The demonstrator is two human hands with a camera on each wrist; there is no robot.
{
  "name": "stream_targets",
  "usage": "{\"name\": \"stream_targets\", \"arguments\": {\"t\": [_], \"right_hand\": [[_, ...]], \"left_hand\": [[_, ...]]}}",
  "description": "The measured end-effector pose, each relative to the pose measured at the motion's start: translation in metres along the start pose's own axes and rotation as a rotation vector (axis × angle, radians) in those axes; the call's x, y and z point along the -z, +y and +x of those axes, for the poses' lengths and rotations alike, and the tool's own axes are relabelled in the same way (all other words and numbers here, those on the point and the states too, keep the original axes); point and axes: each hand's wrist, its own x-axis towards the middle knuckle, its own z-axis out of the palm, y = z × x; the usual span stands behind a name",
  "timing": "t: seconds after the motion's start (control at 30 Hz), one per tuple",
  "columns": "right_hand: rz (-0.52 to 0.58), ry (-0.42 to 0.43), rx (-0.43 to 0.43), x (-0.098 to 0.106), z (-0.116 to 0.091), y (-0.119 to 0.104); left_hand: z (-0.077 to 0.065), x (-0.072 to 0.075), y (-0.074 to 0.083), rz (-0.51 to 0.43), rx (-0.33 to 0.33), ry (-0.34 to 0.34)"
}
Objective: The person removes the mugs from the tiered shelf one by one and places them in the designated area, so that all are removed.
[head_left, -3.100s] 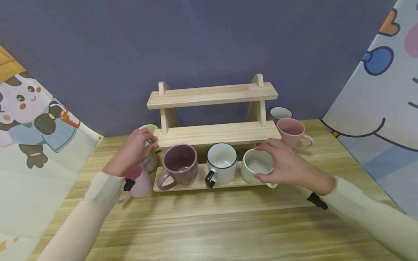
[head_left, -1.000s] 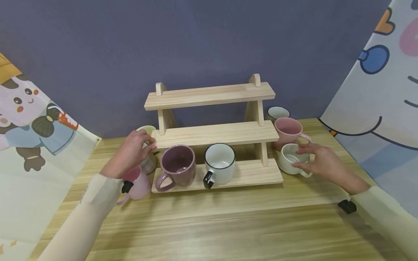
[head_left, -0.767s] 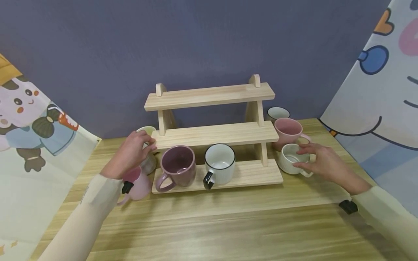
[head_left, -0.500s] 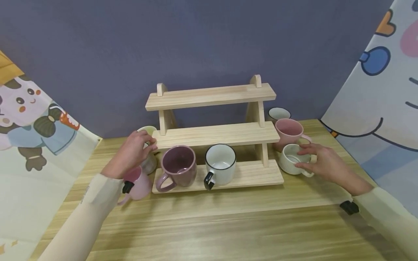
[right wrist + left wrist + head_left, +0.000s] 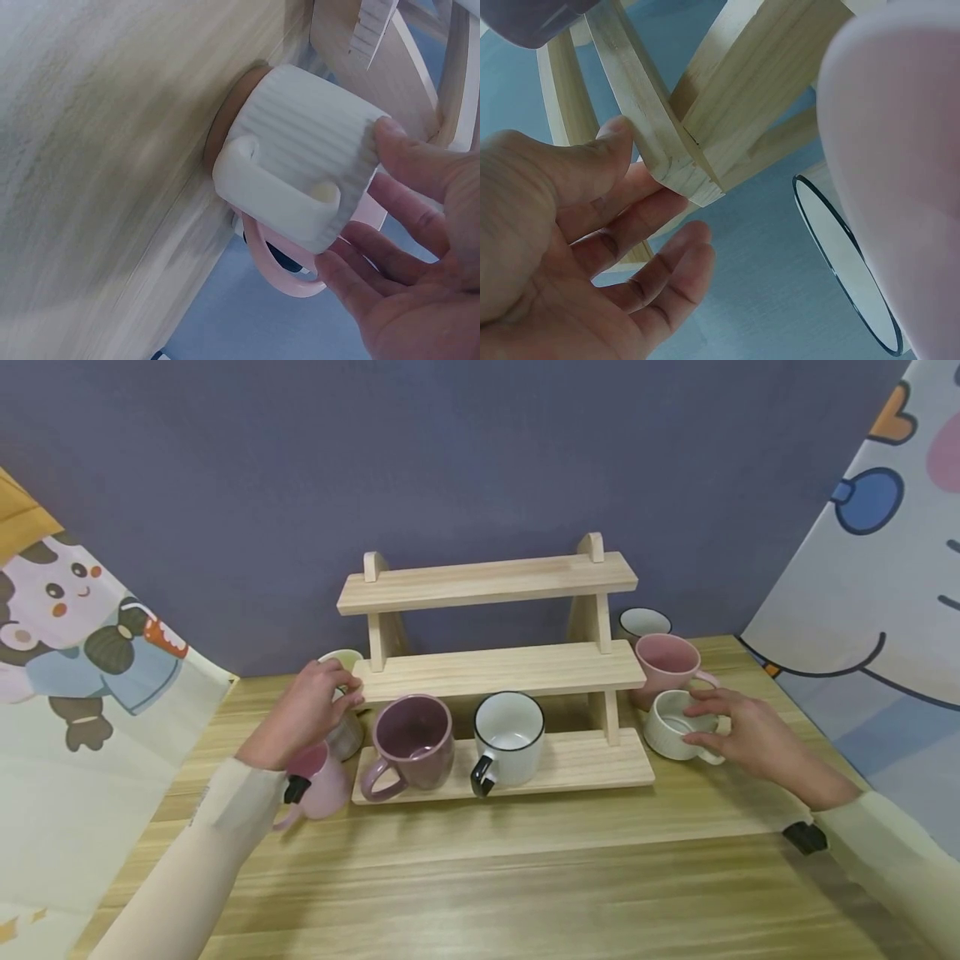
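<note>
My left hand [image 5: 303, 714] pinches the left end of the middle shelf on a three-tier wooden rack [image 5: 495, 670]. In the left wrist view, the thumb presses one side of that shelf end, with fingertips [image 5: 667, 206] against the other. Right of the rack, a white ribbed cup [image 5: 662, 739] stands upright on the wood-grain table. My right hand [image 5: 753, 743] holds this cup by its rim, thumb and fingers on opposite sides. The right wrist view shows the cup's white handle [image 5: 274, 184] and brown base [image 5: 232, 112].
On the bottom shelf stand a mauve mug [image 5: 423, 760] and a white mug [image 5: 517, 760] with black rim and handle. A pink cup [image 5: 663, 681] and a black-rimmed mug [image 5: 643, 623] stand behind the ribbed cup. A pale pink mug [image 5: 322, 789] and others are beneath my left arm.
My right hand has carried the white ribbed cup from the bottom shelf's right end to the table right of the rack. Over the last second both hands have stayed put.
</note>
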Motion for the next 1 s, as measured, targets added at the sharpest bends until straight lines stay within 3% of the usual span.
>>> {"name": "stream_targets", "arguments": {"t": [0.5, 1.0], "right_hand": [[-0.028, -0.002, -0.011, 0.005, 0.004, -0.019], [-0.006, 0.042, 0.120, 0.009, 0.015, -0.048]], "left_hand": [[0.000, 0.001, 0.000, 0.005, 0.003, -0.002], [0.000, 0.001, 0.000, 0.001, -0.001, 0.001]]}}
